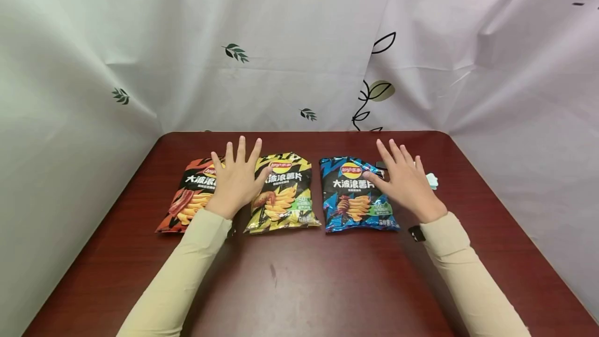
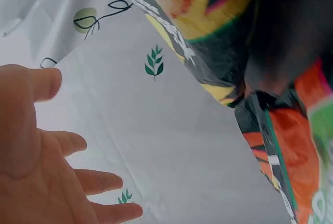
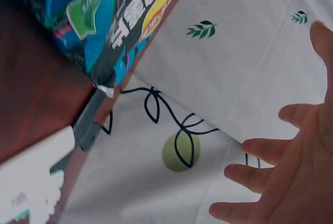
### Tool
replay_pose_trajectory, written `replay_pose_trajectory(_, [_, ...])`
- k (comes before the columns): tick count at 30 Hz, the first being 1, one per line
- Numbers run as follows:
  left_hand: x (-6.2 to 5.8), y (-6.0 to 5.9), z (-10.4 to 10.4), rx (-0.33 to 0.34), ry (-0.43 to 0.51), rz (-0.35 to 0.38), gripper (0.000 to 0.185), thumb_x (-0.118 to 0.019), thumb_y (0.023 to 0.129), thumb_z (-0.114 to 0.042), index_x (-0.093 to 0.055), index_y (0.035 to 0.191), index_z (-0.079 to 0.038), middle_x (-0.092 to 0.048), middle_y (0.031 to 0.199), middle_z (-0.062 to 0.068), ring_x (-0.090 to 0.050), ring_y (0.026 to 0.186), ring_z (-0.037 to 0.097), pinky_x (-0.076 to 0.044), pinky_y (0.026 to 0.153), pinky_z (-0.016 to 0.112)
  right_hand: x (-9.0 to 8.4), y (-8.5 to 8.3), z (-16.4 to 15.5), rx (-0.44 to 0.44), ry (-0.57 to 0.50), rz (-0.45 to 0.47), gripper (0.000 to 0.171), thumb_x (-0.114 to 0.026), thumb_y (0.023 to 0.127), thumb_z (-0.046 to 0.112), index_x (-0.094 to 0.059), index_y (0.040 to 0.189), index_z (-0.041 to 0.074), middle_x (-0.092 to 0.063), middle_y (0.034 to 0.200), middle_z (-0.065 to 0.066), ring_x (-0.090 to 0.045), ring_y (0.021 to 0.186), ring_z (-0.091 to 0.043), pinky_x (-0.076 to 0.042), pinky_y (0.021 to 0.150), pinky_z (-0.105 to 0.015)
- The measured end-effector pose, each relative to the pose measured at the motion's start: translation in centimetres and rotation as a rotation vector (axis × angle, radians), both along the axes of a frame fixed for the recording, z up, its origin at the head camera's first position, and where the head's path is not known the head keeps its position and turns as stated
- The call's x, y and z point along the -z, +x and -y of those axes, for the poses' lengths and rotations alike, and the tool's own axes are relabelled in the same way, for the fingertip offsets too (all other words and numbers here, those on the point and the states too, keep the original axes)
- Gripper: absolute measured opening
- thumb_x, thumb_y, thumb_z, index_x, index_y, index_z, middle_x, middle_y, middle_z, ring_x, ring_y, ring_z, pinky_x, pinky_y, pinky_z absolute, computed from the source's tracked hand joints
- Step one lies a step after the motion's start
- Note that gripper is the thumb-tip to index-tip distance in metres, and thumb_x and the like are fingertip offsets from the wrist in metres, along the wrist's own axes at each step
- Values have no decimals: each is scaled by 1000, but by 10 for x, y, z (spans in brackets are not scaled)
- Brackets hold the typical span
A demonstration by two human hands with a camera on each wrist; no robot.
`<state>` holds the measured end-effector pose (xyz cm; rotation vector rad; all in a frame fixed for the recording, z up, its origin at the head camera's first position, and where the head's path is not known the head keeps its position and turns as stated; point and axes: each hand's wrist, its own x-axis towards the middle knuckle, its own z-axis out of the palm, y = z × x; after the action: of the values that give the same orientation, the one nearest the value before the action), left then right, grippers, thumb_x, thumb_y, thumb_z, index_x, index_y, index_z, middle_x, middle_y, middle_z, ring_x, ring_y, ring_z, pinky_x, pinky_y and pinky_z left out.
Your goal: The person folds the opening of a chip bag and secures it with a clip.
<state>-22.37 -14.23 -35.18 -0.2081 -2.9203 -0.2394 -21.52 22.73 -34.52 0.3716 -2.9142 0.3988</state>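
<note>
Three bags of potato chips lie in a row on the table: a red one at the left, a yellow one in the middle and a blue one to the right. My left hand, fingers spread straight, is held over the gap between the red and yellow bags and hides part of both. With its fingers also spread, my right hand overlaps the upper right edge of the blue bag in the head view. In both wrist views the palms show bare, with nothing in them.
Behind the right hand, a small white object and a dark flat item lie beside the blue bag. The dark red table has rounded far corners. White curtains with leaf prints hang around its back and sides.
</note>
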Motion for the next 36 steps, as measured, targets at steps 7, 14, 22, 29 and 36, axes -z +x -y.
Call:
replay_pose_trajectory(7, [-3, -2, -9, 28, 69, 65, 74, -44, 98, -50, -6, 156, -24, -15, 160, 19, -15, 144, 46, -5, 111, 69, 4, 3, -4, -4, -106, 12, 86, -48, 92, 61, -10, 156, 17, -13, 160, -19, -14, 145, -45, -12, 111, -67])
replay_pose_trajectory(14, [-5, -3, -22, 98, 131, 98, 72, -44, 99, -46, -11, 156, -19, -30, 155, 16, -32, 139, 42, -17, 113, 63, 9, 4, -12, -18, -200, -9, 78, -49, 97, 49, -12, 156, 13, -18, 158, -22, -20, 144, -44, -16, 112, -64])
replay_pose_trajectory(22, [3, -8, -40, 184, 266, 158, 70, -47, 99, -44, -15, 156, -19, -34, 154, 12, -34, 141, 36, -27, 113, 54, 14, 2, -17, -8, -312, 52, 76, -43, 99, 51, -13, 155, 9, -20, 158, -22, -20, 144, -42, -19, 112, -63])
replay_pose_trajectory(29, [10, -11, -55, 238, 468, 255, 68, -47, 99, -44, -14, 155, -23, -26, 159, 4, -28, 145, 29, -25, 114, 53, 19, 2, -20, 46, -375, 157, 79, -40, 98, 54, -12, 155, 7, -17, 158, -23, -18, 144, -43, -20, 111, -63])
replay_pose_trajectory(36, [15, -15, -73, 260, 582, 284, 67, -47, 99, -44, -16, 155, -26, -22, 160, 0, -22, 147, 22, -25, 116, 50, 24, 2, -25, 53, -426, 198, 78, -40, 99, 54, -12, 155, 7, -18, 157, -24, -28, 139, -48, -28, 107, -64])
